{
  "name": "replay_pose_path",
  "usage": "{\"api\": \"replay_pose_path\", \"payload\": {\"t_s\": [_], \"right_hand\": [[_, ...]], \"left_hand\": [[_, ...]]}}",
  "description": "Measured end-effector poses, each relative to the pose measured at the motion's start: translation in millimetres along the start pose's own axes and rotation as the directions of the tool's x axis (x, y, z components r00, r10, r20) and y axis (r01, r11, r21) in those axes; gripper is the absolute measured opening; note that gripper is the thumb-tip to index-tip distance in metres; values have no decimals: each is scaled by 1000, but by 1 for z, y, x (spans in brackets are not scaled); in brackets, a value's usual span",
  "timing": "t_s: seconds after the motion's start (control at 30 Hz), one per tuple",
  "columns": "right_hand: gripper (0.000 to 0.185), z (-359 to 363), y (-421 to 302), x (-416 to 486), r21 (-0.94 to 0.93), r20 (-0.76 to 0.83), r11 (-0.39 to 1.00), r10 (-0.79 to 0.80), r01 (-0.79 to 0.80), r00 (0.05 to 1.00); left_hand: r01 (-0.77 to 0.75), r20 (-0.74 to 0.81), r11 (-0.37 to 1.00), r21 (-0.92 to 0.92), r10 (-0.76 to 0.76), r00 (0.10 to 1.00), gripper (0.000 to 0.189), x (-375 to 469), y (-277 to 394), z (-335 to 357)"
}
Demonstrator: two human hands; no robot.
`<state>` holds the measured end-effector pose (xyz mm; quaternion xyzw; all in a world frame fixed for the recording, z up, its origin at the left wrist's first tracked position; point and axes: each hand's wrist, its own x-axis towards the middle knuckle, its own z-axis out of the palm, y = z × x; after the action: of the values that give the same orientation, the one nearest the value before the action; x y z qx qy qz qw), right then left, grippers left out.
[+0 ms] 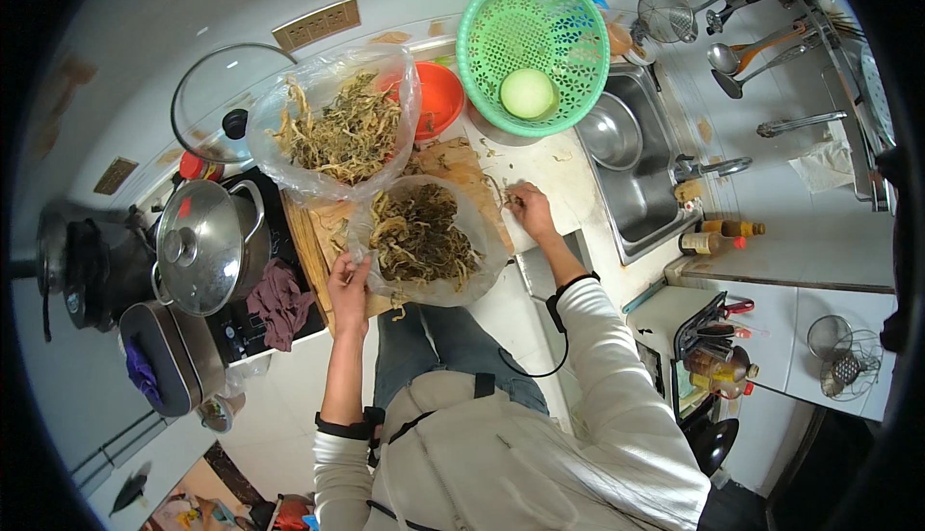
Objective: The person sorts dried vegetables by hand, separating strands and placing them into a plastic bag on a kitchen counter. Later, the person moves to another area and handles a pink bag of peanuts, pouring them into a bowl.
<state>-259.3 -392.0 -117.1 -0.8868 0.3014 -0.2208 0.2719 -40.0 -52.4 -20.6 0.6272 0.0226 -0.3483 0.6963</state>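
Note:
My left hand (350,292) pinches the rim of a clear plastic bag (485,271) at its left side. Inside that bag lies a heap of dark and yellowish dried vegetable (423,238). Over the worktop to the right of the bag, my right hand (531,209) has its fingers curled around a few dried scraps. A wooden cutting board (455,162) lies under the bag, with loose bits scattered on it. Behind stands a second, larger plastic bag (260,151), filled with paler dried vegetable (343,130).
A green plastic basket (477,47) holding a pale round gourd piece (530,94) stands at the back, beside a red bowl (441,97). The sink (643,202) with a metal basin (611,130) is on the right. A lidded pot (202,249) and a purple cloth (280,303) rest on the cooktop (231,336).

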Motion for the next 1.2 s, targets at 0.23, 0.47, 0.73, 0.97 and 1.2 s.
{"api": "replay_pose_path", "payload": {"t_s": [0.23,0.47,0.73,0.97,1.2], "right_hand": [[16,-58,-64,29,515,-14,787,404,-340,915],[27,-77,-226,17,370,119,891,-326,263,938],[33,-73,-207,10,295,121,926,-283,237,952],[40,-19,-65,27,105,75,973,200,-207,977],[35,32,-18,49,99,71,981,163,-169,984]], "left_hand": [[53,-2,999,6,-53,999,9,-31,6,12],[67,24,997,-41,-66,998,8,-56,15,35],[134,41,991,-12,-134,990,15,-66,23,9],[181,38,982,54,-183,982,15,-78,22,-10],[200,-101,980,-11,-200,975,13,-93,14,7]]}}
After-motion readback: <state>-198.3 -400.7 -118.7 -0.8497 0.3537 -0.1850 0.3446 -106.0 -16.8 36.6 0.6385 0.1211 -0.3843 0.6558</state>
